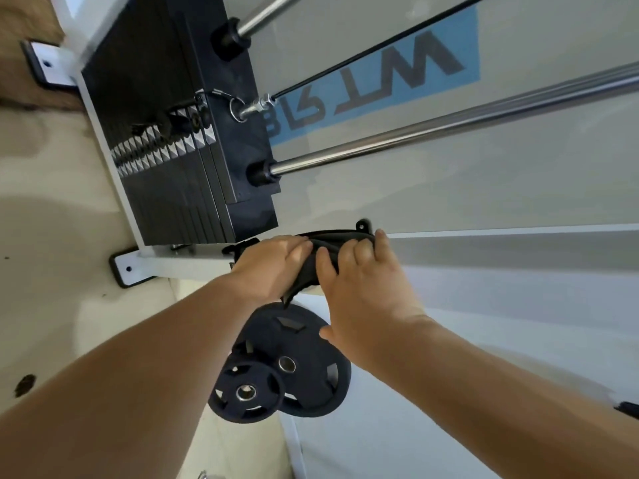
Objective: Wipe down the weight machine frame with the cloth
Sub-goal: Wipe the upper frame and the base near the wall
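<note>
A black cloth (332,242) lies bunched against the white upright of the weight machine frame (501,250), just below the black weight stack (179,140). My left hand (273,264) rests on the cloth's left side with its fingers laid over the fabric. On the right side, my right hand (366,288) grips the cloth, fingers curled over its top edge and thumb spread low. Most of the cloth is hidden under both hands.
Two chrome guide rods (449,129) and a black cable (363,53) run from the stack along a panel with a blue logo (397,84). Two black weight plates (276,368) sit on pegs below my hands. White base brackets (128,269) are bolted to the pale floor.
</note>
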